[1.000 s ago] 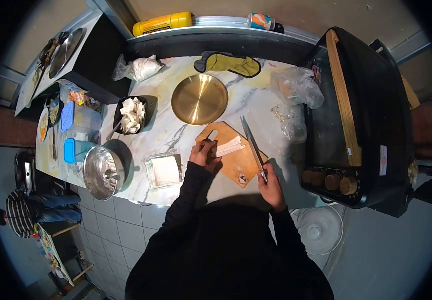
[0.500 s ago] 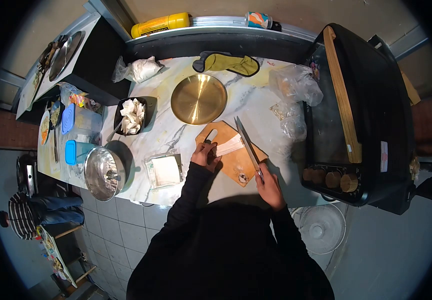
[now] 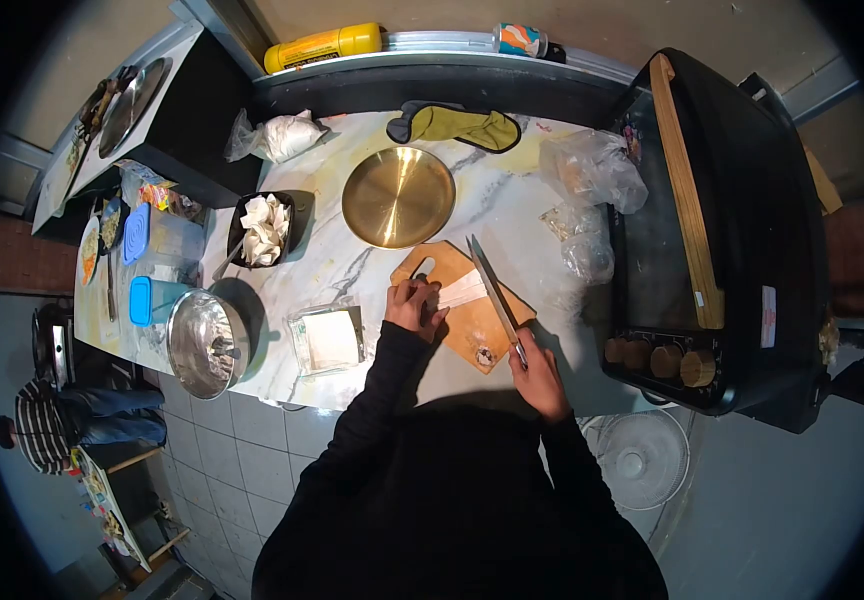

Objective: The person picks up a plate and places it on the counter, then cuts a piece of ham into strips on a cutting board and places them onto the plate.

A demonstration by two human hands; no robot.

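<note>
My right hand (image 3: 539, 382) is closed round the handle of a long kitchen knife (image 3: 492, 285). Its blade slants up and left across the wooden cutting board (image 3: 477, 338), along the right end of a pale, flat strip of stacked thin sheets (image 3: 464, 290). The fingers of my left hand (image 3: 414, 306) are bent over the strip's left end and hold it against the board. Close to the board's front corner sits a small dark-and-white round spot (image 3: 485, 356). An opened plastic pack of white square sheets (image 3: 330, 341) lies left of my left forearm.
A gold round plate (image 3: 398, 198) lies behind the board. To the left are a black bowl of folded white pieces (image 3: 265, 230) and a steel bowl (image 3: 206, 345). Plastic bags (image 3: 592, 175) and a black oven (image 3: 722, 240) stand right. A person (image 3: 57, 428) is at far left.
My left hand has shifted slightly and its fingers now spread further over the strip. The knife has moved a little left with my right hand.
</note>
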